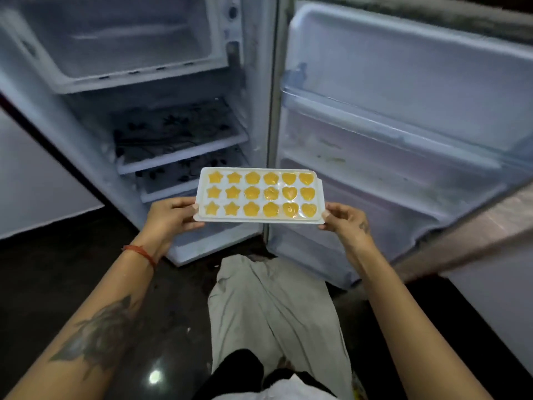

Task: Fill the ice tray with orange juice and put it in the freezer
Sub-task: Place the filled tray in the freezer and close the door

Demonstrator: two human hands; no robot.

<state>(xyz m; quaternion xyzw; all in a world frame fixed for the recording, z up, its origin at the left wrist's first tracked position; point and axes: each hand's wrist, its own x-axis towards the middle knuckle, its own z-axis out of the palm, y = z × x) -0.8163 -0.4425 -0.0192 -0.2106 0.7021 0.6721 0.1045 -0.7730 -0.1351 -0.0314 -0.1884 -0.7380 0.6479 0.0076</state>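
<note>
One ice tray, eighteen juice-filled cavities: six stars, six flowers, six hearts, in three rows of six. Two hands on it, left hand, right hand. One open fridge, two patterned shelves.

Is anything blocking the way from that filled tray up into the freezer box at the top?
Nothing visible does. The fridge door hangs wide open, the freezer compartment at the top left looks open-fronted and bare inside, and the ice tray, held by both hands, sits below it in open air.

Dark glossy floor (one light glare) meets pale walls.
</note>
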